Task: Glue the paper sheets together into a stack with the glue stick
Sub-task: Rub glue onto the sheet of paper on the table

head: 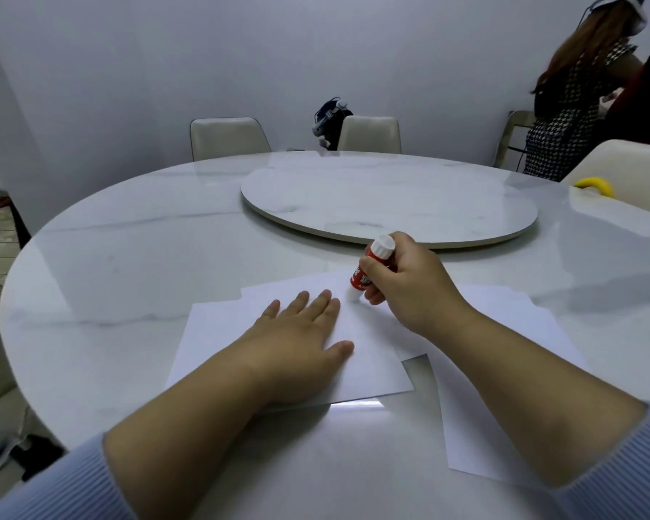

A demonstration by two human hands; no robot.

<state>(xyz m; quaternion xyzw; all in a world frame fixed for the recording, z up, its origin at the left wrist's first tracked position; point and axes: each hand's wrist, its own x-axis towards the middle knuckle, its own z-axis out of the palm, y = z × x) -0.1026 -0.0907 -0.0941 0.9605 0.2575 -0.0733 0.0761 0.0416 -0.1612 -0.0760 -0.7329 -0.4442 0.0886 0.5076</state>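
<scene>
Nearest to the camera were the two forearms in pale blue ribbed sleeves [64,482], reaching forward over the round marble table [128,257].

From where I watched, the right hand [409,290] had its fingers curled around the glue stick [370,268], holding it by the red middle of the barrel with the white base up and the tip down, touching the top sheet [368,369] near its far edge. The left hand [301,335] lay flat with straight fingers, pressing on this same sheet and holding nothing.

I judged that the stick was light, stiff and a little smooth, so the grip around the barrel looked the right place. The paper was thin and soft, and it would probably slide or wrinkle under the drag of the glue; the flat palm was there to stop this.

The sheets were plain white. One more sheet [503,407] lay to the right, partly under the top one, and another [297,285] showed behind it. Beyond them was the lazy Susan [391,204].
</scene>
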